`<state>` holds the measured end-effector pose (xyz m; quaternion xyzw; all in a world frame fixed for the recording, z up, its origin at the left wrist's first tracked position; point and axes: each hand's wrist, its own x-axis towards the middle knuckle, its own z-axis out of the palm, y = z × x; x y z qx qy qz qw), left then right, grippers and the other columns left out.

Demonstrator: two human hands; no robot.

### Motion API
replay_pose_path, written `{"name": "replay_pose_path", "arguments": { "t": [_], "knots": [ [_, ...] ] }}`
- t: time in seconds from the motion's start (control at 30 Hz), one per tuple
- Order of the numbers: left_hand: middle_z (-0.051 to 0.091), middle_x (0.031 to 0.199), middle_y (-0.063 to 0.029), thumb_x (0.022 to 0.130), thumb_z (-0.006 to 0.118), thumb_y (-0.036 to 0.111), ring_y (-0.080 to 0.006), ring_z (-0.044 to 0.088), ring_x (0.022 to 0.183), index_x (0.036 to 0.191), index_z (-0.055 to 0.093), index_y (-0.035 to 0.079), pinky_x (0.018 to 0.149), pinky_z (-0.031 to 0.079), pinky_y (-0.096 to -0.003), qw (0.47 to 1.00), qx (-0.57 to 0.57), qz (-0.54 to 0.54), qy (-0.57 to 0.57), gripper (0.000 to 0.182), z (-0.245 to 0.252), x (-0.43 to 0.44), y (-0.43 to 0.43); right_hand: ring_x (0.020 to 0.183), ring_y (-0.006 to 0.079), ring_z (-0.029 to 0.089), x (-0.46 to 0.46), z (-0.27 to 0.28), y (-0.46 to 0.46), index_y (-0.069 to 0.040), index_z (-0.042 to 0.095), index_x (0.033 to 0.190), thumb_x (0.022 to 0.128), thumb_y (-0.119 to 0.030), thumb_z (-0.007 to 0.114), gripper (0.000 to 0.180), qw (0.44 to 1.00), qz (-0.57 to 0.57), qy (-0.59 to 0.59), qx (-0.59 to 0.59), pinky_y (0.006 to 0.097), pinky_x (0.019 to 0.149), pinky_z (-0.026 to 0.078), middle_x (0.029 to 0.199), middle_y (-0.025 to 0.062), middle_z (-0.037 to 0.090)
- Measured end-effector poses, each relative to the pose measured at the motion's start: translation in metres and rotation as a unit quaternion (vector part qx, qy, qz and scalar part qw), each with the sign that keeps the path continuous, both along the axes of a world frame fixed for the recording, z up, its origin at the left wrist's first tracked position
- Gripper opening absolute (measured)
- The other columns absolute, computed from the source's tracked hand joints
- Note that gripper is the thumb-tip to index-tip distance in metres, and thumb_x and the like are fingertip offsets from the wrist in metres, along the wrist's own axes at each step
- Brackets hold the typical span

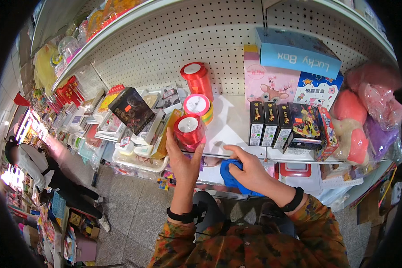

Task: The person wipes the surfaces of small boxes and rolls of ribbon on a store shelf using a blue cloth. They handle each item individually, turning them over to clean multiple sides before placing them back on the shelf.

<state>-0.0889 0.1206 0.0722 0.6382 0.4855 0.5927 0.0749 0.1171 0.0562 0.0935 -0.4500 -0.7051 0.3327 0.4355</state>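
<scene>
My left hand [184, 160] is at a red ribbon spool [188, 129] at the front of the white shelf, thumb and fingers on either side of the spools stacked there. Behind it stand a spool with a pink rim [197, 105] on yellow and green ones, and a taller stack of red ribbon spools [197, 78]. My right hand [251, 171] holds a blue cloth [232, 174] bunched under its fingers, in front of the shelf edge.
Black card boxes [269, 124], a blue gift box [298, 53] and bagged plush toys [351, 127] stand to the right. Packaged goods, including a dark box [131, 110], crowd the left. A raised shelf edge [117, 31] curves overhead. A person [50, 167] stands in the left aisle.
</scene>
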Motion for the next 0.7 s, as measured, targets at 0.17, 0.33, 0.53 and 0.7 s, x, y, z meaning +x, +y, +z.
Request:
{"name": "replay_pose_path", "arguments": {
  "t": [0.17,0.33,0.53,0.7],
  "knots": [
    [0.042,0.148,-0.0300,0.073,0.088,0.016,-0.0437,0.045,0.135,0.156,0.021,-0.003,0.111,0.040,-0.0453,1.000,0.006,0.003,-0.011,0.108,0.006,0.005,0.013,0.095,0.0328,0.066,-0.022,0.010,0.038,-0.008,0.042,0.147,0.086,-0.012,0.063,0.065,0.999,-0.039,0.024,-0.015,0.0396,0.082,0.052,0.115,0.0186,0.064],
    [0.043,0.149,-0.0292,0.073,0.089,0.017,-0.0396,0.049,0.134,0.157,0.019,-0.002,0.110,0.043,-0.0429,1.000,-0.014,0.027,0.009,0.111,0.009,0.008,0.016,0.119,0.0388,0.061,-0.040,0.018,0.069,-0.005,0.036,0.152,0.084,-0.018,0.065,0.075,0.998,-0.051,-0.004,-0.038,0.0416,0.100,0.049,0.131,0.0243,0.060],
    [0.045,0.145,-0.0271,0.072,0.089,0.021,-0.0421,0.049,0.132,0.154,0.026,-0.002,0.108,0.044,-0.0447,0.998,-0.046,0.052,-0.003,0.106,0.011,0.009,0.016,0.131,0.0388,0.054,-0.052,0.014,0.085,-0.002,0.031,0.154,0.084,-0.018,0.065,0.079,0.999,-0.008,-0.014,-0.051,0.0419,0.107,0.046,0.141,0.0276,0.054],
    [0.049,0.142,-0.0241,0.072,0.089,0.025,-0.0413,0.052,0.129,0.150,0.035,-0.003,0.106,0.045,-0.0451,0.995,-0.080,0.066,0.005,0.098,0.012,0.010,0.013,0.130,0.0397,0.054,-0.052,0.007,0.076,-0.003,0.031,0.154,0.083,-0.016,0.065,0.080,1.000,-0.015,-0.011,0.005,0.0426,0.106,0.047,0.142,0.0280,0.052]
  ]
}}
